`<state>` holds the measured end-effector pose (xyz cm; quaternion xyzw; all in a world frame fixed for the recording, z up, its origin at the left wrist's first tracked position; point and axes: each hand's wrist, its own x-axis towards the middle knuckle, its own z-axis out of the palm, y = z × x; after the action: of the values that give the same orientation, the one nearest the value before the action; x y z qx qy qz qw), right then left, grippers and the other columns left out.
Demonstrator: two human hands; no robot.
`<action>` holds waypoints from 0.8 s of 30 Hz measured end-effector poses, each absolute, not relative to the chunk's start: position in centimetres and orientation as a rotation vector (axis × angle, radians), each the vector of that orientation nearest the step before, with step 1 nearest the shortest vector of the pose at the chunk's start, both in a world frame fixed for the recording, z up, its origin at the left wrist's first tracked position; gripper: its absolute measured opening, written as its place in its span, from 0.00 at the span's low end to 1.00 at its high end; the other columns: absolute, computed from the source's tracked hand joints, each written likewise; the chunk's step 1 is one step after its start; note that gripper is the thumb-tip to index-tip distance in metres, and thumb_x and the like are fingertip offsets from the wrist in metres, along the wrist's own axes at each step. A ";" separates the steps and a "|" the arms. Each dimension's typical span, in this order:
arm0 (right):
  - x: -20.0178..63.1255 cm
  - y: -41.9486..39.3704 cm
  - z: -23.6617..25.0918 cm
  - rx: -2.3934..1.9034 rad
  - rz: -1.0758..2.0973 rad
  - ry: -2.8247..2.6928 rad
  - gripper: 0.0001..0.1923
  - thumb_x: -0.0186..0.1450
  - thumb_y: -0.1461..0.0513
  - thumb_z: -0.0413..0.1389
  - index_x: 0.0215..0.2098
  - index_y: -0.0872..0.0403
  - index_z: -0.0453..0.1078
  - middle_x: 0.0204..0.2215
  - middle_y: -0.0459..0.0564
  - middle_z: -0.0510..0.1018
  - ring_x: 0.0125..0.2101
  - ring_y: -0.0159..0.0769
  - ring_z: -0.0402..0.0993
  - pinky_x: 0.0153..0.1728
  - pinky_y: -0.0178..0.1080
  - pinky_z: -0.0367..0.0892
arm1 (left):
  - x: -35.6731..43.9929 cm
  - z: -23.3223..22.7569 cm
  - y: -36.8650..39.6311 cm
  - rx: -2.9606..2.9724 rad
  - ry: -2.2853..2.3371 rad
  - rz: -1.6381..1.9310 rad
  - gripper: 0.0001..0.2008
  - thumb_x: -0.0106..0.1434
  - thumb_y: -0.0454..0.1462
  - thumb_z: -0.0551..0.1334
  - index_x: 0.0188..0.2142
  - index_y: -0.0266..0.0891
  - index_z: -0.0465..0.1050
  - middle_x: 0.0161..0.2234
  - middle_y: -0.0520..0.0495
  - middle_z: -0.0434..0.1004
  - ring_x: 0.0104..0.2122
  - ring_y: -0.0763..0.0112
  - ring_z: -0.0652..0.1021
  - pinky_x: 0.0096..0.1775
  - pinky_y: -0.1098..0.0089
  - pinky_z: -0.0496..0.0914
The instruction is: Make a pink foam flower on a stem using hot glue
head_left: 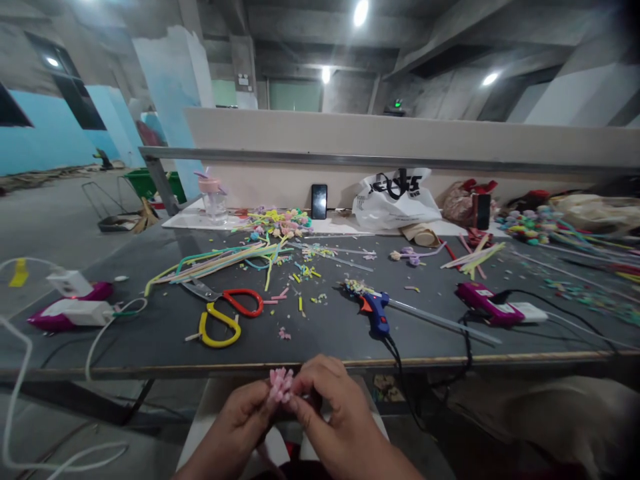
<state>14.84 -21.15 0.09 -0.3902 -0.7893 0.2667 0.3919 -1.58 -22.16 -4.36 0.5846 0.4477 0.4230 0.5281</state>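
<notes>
Just off the table's front edge, my left hand (246, 415) is closed on a small pink pipe-cleaner flower (281, 385) made of short fuzzy pieces. The fingertips of my right hand (333, 400) pinch the flower's right side. Below my hands a pale pink strip hangs, partly hidden. On the table ahead lie scissors (243, 302) with one red and one yellow handle. To the right, a blue glue gun (379, 313) rests with a clear glue stick (443, 320) behind it. A tiny cluster of pink scraps (285, 333) sits near the edge.
Pastel pipe cleaners (225, 260) and cut bits cover the middle of the table (165, 347). Purple power strips (70, 313) with white plugs and cables stand at both sides. At the back are a phone (319, 201), a plastic cup (214, 200) and a white bag (395, 200).
</notes>
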 end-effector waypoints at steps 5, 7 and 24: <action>15.0 -21.1 -0.5 -0.875 0.641 -2.029 0.05 0.59 0.68 0.52 0.27 0.53 0.63 0.25 0.45 0.71 0.29 0.31 0.66 0.34 0.37 0.59 | -1.6 -4.3 -22.5 1.390 1.073 0.997 0.17 0.59 0.47 0.56 0.27 0.37 0.73 0.25 0.48 0.68 0.27 0.71 0.65 0.30 0.76 0.63; 15.2 -21.0 -0.7 -0.814 0.627 -2.039 0.05 0.60 0.68 0.51 0.28 0.53 0.63 0.26 0.45 0.71 0.29 0.31 0.66 0.35 0.37 0.59 | -1.7 -4.4 -22.6 1.384 1.081 1.007 0.16 0.58 0.47 0.57 0.28 0.37 0.74 0.25 0.49 0.67 0.26 0.72 0.64 0.30 0.76 0.62; 16.8 -20.8 0.8 -0.691 0.426 -2.271 0.12 0.60 0.71 0.49 0.35 0.50 0.69 0.27 0.44 0.75 0.30 0.30 0.70 0.47 0.44 0.53 | -2.6 -4.0 -22.6 1.673 0.988 0.899 0.12 0.59 0.41 0.56 0.27 0.40 0.76 0.24 0.46 0.72 0.27 0.67 0.70 0.33 0.72 0.64</action>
<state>16.82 -20.83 0.83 -0.2677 -0.8795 0.1652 0.3571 -2.65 -22.58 -4.01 0.6857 0.4050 0.3683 0.4798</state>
